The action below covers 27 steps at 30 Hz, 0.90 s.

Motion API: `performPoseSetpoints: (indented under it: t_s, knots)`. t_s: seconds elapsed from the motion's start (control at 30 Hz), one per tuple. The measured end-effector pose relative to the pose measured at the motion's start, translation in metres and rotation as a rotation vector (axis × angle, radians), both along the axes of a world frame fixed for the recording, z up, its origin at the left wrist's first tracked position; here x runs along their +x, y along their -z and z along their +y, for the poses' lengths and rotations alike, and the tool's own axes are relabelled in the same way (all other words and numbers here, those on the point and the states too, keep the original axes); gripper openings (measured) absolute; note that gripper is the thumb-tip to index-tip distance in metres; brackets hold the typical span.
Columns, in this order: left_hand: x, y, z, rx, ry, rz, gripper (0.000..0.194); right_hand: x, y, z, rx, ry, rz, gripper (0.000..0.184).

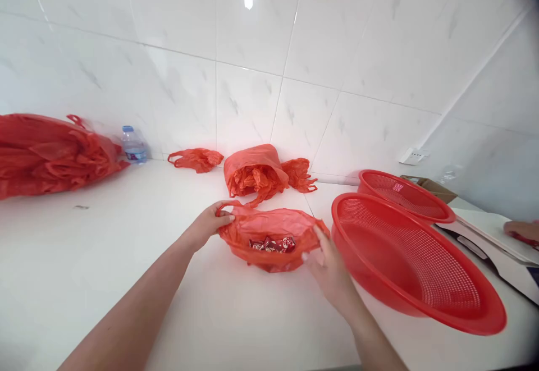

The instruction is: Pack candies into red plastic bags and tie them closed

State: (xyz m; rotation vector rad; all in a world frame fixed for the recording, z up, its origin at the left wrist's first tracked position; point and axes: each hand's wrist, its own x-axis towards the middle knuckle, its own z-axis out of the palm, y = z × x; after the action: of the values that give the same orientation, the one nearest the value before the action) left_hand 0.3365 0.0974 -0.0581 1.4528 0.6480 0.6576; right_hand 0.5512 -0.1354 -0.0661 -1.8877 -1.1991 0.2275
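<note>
The open red bag [269, 260] is resting on the counter [227, 315], its mouth facing up, its long axis running left to right. It is sitting between the hands: the left hand [210, 225] is pinching its left end, fingers closed; the right hand [332, 273], partly open, is touching its right edge, grip unclear. Small red packets [272, 244] are lying inside; behind, another bag [255, 157] is holding crumpled red plastic [252, 179].

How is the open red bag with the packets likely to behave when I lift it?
The red bag will probably sag and fold, since its thin film is creased. It looks fairly light, with only a few small packets showing. Those may slide together, as they seem to lie loose inside.
</note>
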Motion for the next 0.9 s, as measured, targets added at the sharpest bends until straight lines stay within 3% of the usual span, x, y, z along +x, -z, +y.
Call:
performPoseSetpoints:
  t_s: [0.13,0.23,0.37,0.53,0.63,0.7,0.8,0.9]
  knots:
    - [0.002,-0.04,0.001,0.096,-0.224,-0.198,0.056,0.022,-0.057,0.012,0.238,0.069,-0.16,0.062]
    - [0.001,-0.073,-0.001,0.194,-0.265,-0.228,0.054,0.031,-0.087,0.018,0.241,0.06,-0.231,0.053]
    - [0.0,-0.103,-0.005,0.324,-0.315,-0.192,0.044,0.036,-0.109,0.028,0.347,0.027,-0.216,0.046]
    - [-0.006,-0.118,-0.011,0.324,-0.321,-0.247,0.037,0.033,-0.123,0.037,0.429,-0.052,-0.216,0.045]
    - [-0.018,-0.117,-0.019,0.27,-0.222,-0.291,0.038,0.031,-0.113,0.033,0.481,-0.035,-0.148,0.052]
    - [-0.031,-0.108,-0.023,0.257,-0.141,-0.298,0.046,0.03,-0.091,0.027,0.504,-0.017,-0.049,0.067]
    - [-0.052,-0.079,-0.024,0.271,-0.109,-0.207,0.062,0.028,-0.043,0.019,0.521,0.003,0.152,0.082]
    - [-0.06,-0.042,-0.02,0.231,-0.11,-0.001,0.071,0.022,-0.001,0.022,0.442,-0.05,0.363,0.091]
